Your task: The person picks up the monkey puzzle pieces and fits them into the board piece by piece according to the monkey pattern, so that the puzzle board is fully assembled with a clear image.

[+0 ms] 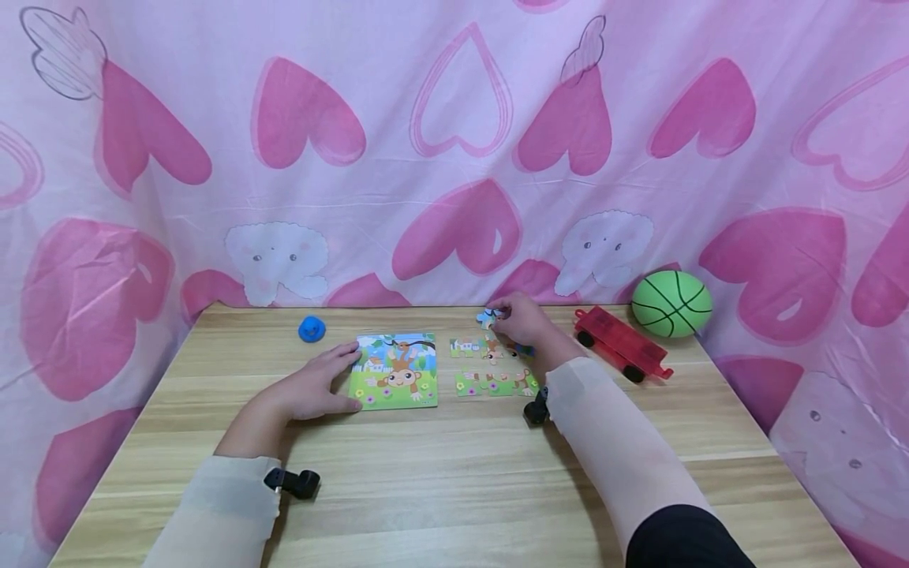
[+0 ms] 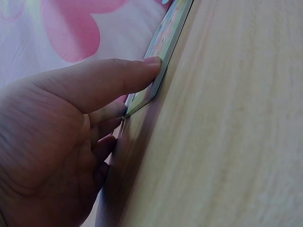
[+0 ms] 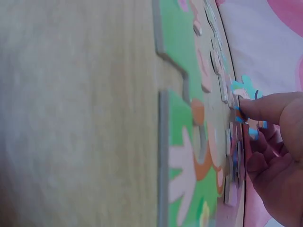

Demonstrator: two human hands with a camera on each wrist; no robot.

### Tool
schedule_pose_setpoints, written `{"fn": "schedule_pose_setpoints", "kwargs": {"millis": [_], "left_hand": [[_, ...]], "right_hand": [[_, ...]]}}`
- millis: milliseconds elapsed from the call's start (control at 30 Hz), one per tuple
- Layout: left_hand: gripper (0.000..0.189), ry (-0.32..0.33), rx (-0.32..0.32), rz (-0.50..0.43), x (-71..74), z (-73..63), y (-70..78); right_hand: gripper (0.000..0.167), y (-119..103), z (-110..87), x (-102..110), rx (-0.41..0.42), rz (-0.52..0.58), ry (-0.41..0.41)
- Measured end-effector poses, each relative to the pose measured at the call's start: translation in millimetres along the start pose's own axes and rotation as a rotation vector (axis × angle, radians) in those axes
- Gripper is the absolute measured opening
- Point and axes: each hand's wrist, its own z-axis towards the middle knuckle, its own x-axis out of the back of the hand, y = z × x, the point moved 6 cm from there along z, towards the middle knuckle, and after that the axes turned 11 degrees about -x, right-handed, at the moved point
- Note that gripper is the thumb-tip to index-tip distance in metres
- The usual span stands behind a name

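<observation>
Head view, left hand (image 1: 312,388): fingers are lying apart, touching the left edge of a square, colourful monkey board (image 1: 401,375).
Right hand (image 1: 527,322): thumb and fingers are pinching a small blue jigsaw piece (image 1: 486,319) near the back of the pale wooden table (image 1: 398,489).
Flat jigsaw pieces (image 1: 470,384): lying right of the board.
Table: carrying a red plastic cart (image 1: 616,341) and green, black-lined ball (image 1: 671,304).
Pink heart-print cloth (image 1: 383,47): hanging behind.

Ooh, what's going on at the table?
Someone is busy with a monkey jigsaw! Their right hand pinches a jigsaw piece near the far edge of the table. Closer in, more jigsaw pieces lie in two rows, with gaps between some. Their left hand touches the left side of a monkey picture board. A red toy cart and green ball sit off to the right.
</observation>
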Motion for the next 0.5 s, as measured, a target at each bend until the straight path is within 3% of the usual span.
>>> {"fn": "schedule_pose_setpoints", "kwargs": {"millis": [267,500], "left_hand": [[0.101,-0.001,0.001,0.000,0.3,0.2,-0.3],[0.102,-0.002,0.010,0.004,-0.6,0.9,-2.4]], "right_hand": [[0.039,-23.4,-13.2,-4.0,0.086,0.044,0.001],[0.040,-59.2,-26.3,-25.2,0.162,0.138,-0.074]]}}
